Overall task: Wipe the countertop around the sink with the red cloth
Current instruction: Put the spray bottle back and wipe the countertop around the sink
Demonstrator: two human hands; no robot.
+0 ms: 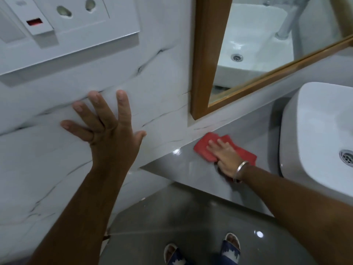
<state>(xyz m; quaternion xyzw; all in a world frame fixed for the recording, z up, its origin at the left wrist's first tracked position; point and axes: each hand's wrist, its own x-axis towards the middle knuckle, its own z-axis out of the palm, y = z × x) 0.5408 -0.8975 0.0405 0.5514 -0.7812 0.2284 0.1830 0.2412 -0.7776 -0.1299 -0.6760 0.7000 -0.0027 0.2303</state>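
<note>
**Two hands out, one flat on the red cloth**

Two arms reach forward here, and they are doing very different jobs. The right hand (227,159) lies palm-down on the red cloth (206,150), fingers straight and close together, pointing toward the wall, pressing the cloth flat to the grey countertop (183,169) rather than pinching it. A metal bangle (241,169) sits at that wrist, and the forearm runs back toward the lower right, stretched out nearly straight. The cloth spreads out on both sides of the palm: a folded edge pokes out beyond the fingertips, right up by the seam where counter meets wall, and more red shows behind the wrist toward the basin. A little of it peeks out under the heel of the hand too.

Just to the right of that hand stands the white countertop basin (315,134), its rounded wall near the cloth but apart from it, its drain (346,157) showing at the frame edge.

The left hand (108,129) is up and wide open, fingers fanned, thumb out to the side, palm facing the white marble-veined wall tile (152,92); whether it touches is hard to tell. It holds nothing. Above it hangs a white switch-and-socket plate (76,22). Between the two hands, higher up, is the corner of a wood-framed mirror (202,73). Down below, two sandalled feet (202,251) stand on the glossy grey floor.
</note>
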